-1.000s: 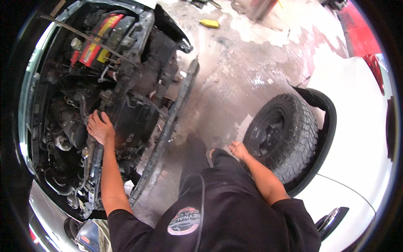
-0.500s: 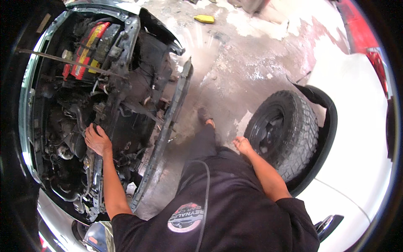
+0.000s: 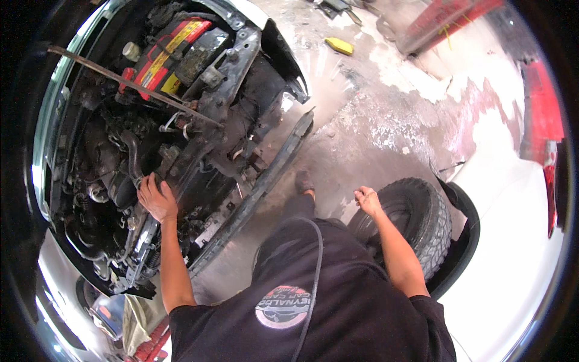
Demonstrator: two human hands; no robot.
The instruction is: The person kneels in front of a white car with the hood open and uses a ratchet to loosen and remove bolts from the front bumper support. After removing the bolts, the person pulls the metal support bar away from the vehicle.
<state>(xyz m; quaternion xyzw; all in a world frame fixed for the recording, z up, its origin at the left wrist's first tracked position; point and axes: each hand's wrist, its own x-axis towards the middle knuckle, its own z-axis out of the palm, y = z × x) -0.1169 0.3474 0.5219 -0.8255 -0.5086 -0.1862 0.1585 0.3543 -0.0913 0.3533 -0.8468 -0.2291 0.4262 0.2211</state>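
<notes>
My left hand lies with its fingers spread on the front edge of an open engine bay, beside a curved black hose. It grips nothing that I can see. Over by a knobbly black tire hangs my right hand, with its fingers curled together and touching nothing around it. Whatever those fingers may hold is too small to make out. A red and yellow battery sits at the far end of the bay. A thin rusty prop rod slants across the bay.
A long dark bumper bar runs along the car's stripped front. To the right stands a white vehicle with a black wheel-arch trim. A yellow object lies on the stained floor, near red metal equipment.
The view has shifted and turned, so the engine bay sits farther right and tilted. My left hand stays on the bay's front edge. My right hand stays curled near the tire.
</notes>
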